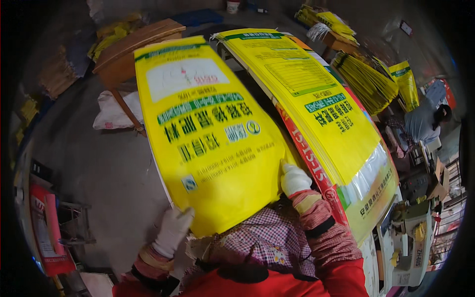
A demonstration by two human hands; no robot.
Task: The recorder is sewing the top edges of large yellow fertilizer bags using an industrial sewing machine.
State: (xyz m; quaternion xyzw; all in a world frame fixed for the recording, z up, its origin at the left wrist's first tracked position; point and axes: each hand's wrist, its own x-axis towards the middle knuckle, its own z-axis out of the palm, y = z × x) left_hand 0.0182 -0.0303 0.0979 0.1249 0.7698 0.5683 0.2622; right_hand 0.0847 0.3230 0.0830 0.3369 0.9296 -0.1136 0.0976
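Yellow bag (213, 143) is right in front of me, printed face up, near end just over my checked apron (267, 240), far end up by the wooden table (141, 42). It lies between my two gloved hands and beyond them

Right hand (296, 179): at the bag's right edge near the low end, fingers closed on that edge, film creased beside them. Left hand (173, 227): at the low left corner, thumb end against the edge; other fingers mostly hidden, so can't tell if it's gripping or just steadying

Counts:
- bag between the hands: 1 visible face, can't tell if more layers sit under it
- stack of yellow bags (321, 99): 1, just right of the bag, red panel on its near side; layers too tight to count
- fanned bundle of yellow bags (366, 81): 1, past the stack; 1 single upright yellow bag (405, 86) beside it
- white sack (116, 111): 1, by the table leg
- red pack (42, 222): 1, far left
- other person (428, 121): 1, far right
- white machine (413, 242): 1, lower right
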